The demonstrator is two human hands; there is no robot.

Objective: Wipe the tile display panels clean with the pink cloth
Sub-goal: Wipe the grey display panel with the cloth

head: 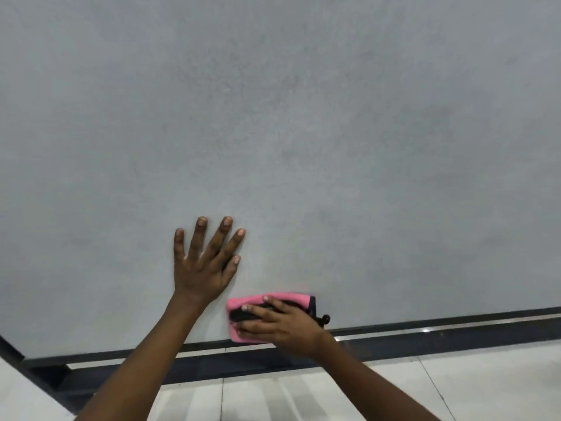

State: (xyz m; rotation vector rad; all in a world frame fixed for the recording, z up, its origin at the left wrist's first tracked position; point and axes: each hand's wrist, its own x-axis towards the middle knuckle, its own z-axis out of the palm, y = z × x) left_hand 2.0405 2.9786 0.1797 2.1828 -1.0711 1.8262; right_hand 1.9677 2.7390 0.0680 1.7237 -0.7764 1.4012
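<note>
A large grey tile display panel (303, 132) fills most of the head view. My left hand (203, 265) lies flat against it with fingers spread, near the lower middle. Just right of and below that hand, my right hand (276, 323) presses a folded pink cloth (243, 302) against the panel close to its bottom edge, fingers lying straight over the cloth. The cloth has a dark edge and a small dark loop (323, 319) sticking out at its right side.
A dark frame rail (425, 338) runs along the panel's bottom edge, with a dark upright at the lower left (12, 347). Below lies a glossy white tiled floor (303, 396) with thin grout lines.
</note>
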